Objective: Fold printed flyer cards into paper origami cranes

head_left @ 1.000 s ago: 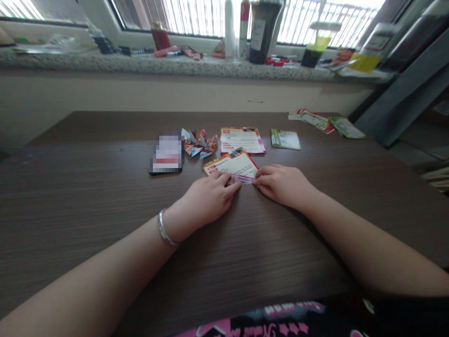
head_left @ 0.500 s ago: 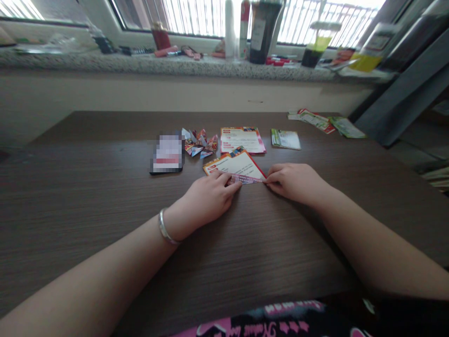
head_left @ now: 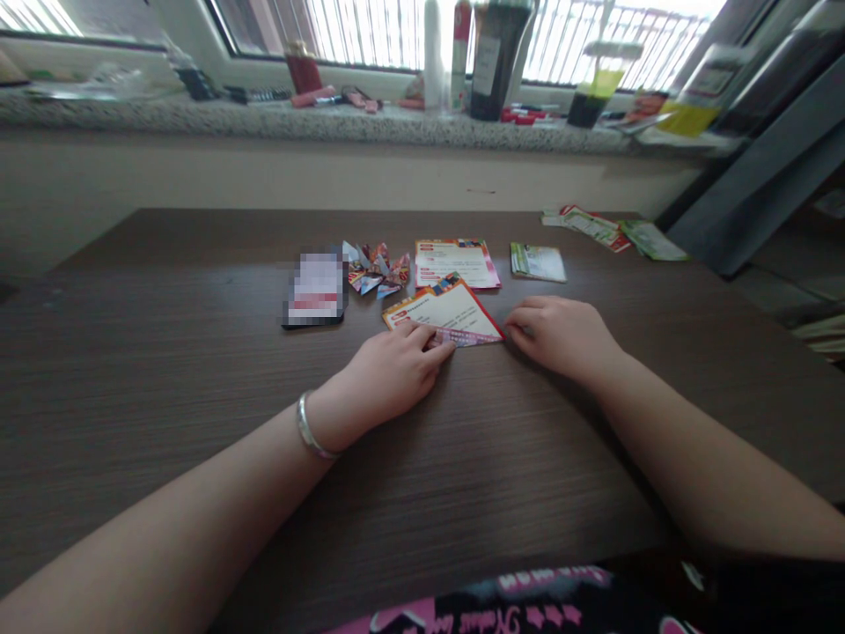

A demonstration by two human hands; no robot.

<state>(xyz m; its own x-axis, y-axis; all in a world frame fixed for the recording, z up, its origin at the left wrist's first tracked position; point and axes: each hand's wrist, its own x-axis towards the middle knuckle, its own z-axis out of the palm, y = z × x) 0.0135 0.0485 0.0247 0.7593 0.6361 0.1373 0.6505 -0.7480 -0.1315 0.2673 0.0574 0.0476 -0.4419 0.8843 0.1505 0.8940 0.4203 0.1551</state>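
Note:
A sheet of printed paper [head_left: 455, 313], folded to a point at its right, lies on the table with a narrow pink printed strip along its near edge. My left hand [head_left: 402, 365] rests on its left part, fingers laid flat and thumb along the near edge. Just off the right corner, my right hand [head_left: 561, 335] has its fingers curled in, with nothing visible in them. Behind the folded sheet lies a printed card or paper stack [head_left: 457, 264]. Left of that stand folded paper pieces [head_left: 378, 271] with colourful print.
A phone-like object [head_left: 315, 291], its face blurred, lies at the left. Small green-and-white papers [head_left: 538, 262] lie right of the stack, and more leaflets [head_left: 594, 227] at the back right. Bottles [head_left: 498, 62] and small items line the granite windowsill [head_left: 370, 128].
My right hand has let go of the paper's right corner and moved slightly up and right. My left hand stays in place on the sheet.

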